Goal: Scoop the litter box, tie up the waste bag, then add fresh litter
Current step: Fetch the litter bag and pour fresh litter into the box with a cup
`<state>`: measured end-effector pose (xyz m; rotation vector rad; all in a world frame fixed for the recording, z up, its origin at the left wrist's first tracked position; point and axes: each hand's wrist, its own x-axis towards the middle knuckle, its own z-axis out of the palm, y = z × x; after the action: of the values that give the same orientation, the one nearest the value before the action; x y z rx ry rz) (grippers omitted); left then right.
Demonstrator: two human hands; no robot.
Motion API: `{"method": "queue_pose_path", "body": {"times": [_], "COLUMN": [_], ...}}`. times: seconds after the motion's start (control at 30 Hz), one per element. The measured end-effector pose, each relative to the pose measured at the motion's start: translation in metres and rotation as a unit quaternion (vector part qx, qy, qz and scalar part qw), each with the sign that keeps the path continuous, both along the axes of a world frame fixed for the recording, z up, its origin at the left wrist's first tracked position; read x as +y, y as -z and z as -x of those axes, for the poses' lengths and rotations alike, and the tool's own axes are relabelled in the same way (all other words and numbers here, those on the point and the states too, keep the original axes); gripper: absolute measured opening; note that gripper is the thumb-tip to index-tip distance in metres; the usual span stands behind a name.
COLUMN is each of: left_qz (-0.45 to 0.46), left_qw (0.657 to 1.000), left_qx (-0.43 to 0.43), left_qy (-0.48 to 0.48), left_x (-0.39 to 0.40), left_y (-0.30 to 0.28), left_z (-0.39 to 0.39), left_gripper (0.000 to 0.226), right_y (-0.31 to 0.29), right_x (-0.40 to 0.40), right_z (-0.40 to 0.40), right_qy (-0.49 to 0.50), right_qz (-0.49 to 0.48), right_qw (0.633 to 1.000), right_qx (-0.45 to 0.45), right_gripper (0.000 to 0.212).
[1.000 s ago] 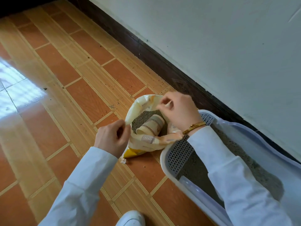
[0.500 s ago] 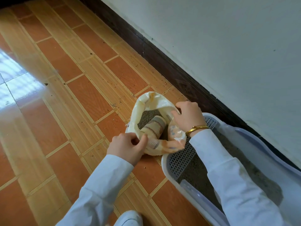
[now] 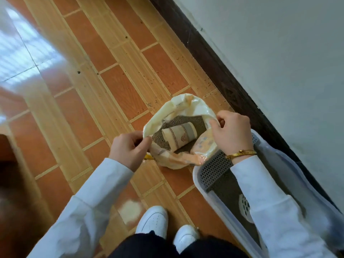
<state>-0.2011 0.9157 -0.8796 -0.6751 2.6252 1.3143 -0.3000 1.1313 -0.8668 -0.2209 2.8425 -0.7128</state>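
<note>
Crouching over white shoes on tiled floor. Left hand pinching near-left rim of waste bag, right hand pinching far-right rim; mouth held open between them, tying not yet begun. Inside: grey litter, paper cup lying sideways. Litter box touching bag, rightward, holding litter and scoop.

Waste bag on floor, mouth open (paper cup on litter inside). Both hands pinch rim: left hand, right hand. Litter box just beside bag.
</note>
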Motion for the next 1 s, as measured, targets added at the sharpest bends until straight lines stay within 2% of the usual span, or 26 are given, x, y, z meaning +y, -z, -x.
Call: {"method": "queue_pose_path", "body": {"times": [0.23,0.4,0.57,0.67,0.83,1.0], "left_qz": [-0.044,-0.047,-0.059,-0.049,-0.072,-0.085], "left_qw": [0.995,0.991,0.986,0.982,0.97,0.961], "left_qx": [-0.028,-0.001,0.038,0.069,0.087,0.083], "left_qy": [-0.084,-0.123,-0.154,-0.167,-0.213,-0.25], "left_x": [-0.023,-0.042,-0.061,-0.073,-0.097,-0.14], "left_y": [-0.173,-0.339,-0.518,-0.604,-0.692,-0.721], "left_z": [-0.029,-0.057,-0.084,-0.1,-0.124,-0.134], "left_gripper": [0.027,0.029,0.025,0.016,0.017,0.022], "right_y": [-0.161,-0.321,-0.499,-0.587,-0.679,-0.711], "right_x": [-0.028,-0.049,-0.067,-0.077,-0.105,-0.153], "right_z": [-0.025,-0.048,-0.069,-0.079,-0.086,-0.084], "right_qy": [-0.014,-0.008,-0.036,-0.054,-0.081,-0.123], "right_qz": [0.041,0.064,0.091,0.106,0.122,0.116], "right_qw": [0.999,0.998,0.995,0.992,0.988,0.984], "right_qx": [-0.024,-0.002,0.018,0.036,0.05,0.052], "right_gripper": [0.022,0.03,0.026,0.026,0.027,0.025]}}
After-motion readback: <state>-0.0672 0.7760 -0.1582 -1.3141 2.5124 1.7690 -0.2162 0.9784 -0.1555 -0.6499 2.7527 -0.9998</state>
